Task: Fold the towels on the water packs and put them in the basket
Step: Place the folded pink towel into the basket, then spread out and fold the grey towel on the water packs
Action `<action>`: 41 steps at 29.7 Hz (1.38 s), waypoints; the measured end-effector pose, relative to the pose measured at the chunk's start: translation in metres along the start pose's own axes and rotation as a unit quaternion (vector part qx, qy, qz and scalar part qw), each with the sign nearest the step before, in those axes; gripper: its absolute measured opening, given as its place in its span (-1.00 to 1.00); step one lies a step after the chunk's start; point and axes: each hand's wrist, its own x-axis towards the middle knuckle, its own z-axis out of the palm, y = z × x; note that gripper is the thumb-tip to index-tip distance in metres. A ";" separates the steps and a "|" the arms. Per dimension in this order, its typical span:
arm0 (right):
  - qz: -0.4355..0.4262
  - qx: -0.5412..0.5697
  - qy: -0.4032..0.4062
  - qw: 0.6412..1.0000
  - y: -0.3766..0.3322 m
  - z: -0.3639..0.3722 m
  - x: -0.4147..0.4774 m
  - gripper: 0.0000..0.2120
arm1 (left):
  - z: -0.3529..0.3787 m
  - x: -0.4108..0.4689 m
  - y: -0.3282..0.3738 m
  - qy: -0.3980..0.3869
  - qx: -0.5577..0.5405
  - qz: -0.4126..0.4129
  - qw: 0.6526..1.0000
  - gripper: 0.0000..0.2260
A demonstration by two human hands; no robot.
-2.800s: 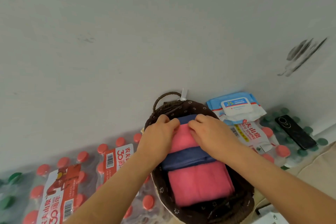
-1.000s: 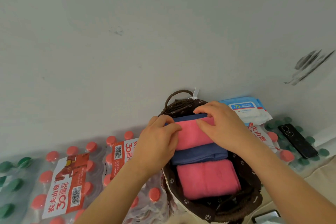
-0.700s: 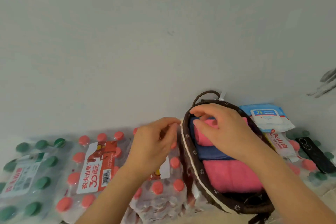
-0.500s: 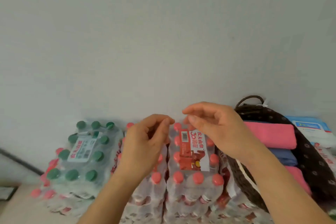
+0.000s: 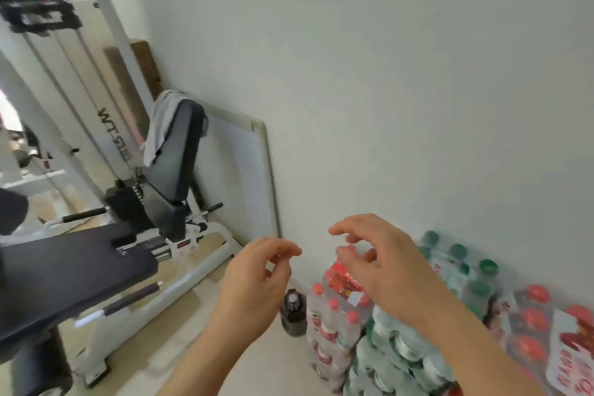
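Observation:
Stacked water packs fill the lower right: a red-capped pack [image 5: 337, 309], green-capped packs [image 5: 463, 270] behind it, and another red-capped pack [image 5: 543, 331] at the far right. No towel lies on them, and the basket is out of view. My left hand [image 5: 254, 280] hovers in the air left of the packs, fingers loosely curled, holding nothing. My right hand [image 5: 382, 264] hovers above the nearest red-capped pack with relaxed, slightly bent fingers, also empty.
A white gym machine with a black seat and backrest [image 5: 173, 170] stands at the left, a grey cloth [image 5: 160, 125] draped on its top. A framed white board [image 5: 244, 177] leans on the wall. A dark bottle [image 5: 293, 312] stands on the floor beside the packs.
The view has swung far left, away from the basket with its pink and blue towels. Both hands left the basket and now hover empty near the left end of the packs.

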 end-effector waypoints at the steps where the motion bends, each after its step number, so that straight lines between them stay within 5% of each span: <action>1: -0.023 -0.025 -0.028 0.999 -0.004 0.021 0.017 -0.76 | -0.016 0.005 -0.018 0.013 0.028 -0.011 0.999 -0.75; 11: -0.085 -0.098 -0.220 0.967 -0.007 0.211 0.197 -0.43 | -0.127 0.082 -0.180 0.077 0.220 -0.135 0.963 -0.65; 26: -0.170 -0.307 -0.187 0.918 -0.038 0.323 0.568 -0.37 | -0.237 0.393 -0.332 0.093 0.213 -0.139 0.963 -0.58; 41: -0.073 -0.460 -0.125 0.876 -0.028 0.449 0.792 -0.33 | -0.215 0.648 -0.522 0.024 0.136 -0.122 0.983 -0.53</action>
